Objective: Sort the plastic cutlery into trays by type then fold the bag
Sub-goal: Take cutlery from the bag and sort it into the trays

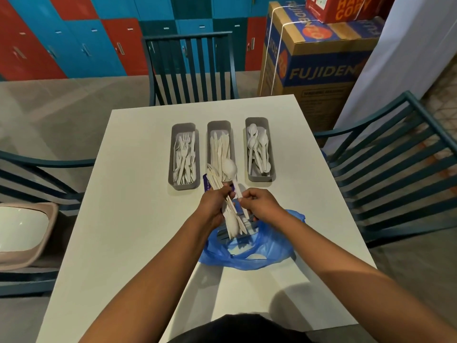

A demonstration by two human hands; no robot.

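Forks tray (pixel 183 185), knives tray (pixel 218 125), spoons tray (pixel 261 179)

matt white plastic cutlery (pixel 231 214), thin glossy blue plastic bag (pixel 272 246), seemingly smooth matt table (pixel 138 219).

red and blue lockers (pixel 94 40), teal slatted chairs (pixel 190 68), stacked cardboard boxes (pixel 314 60).

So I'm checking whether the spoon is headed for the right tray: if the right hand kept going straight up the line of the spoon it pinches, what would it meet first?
Probably the middle tray, which holds knives, not the spoon tray to its right. The right hand pinches the spoon, whose bowl already overlaps that middle tray's near end; height is unclear.
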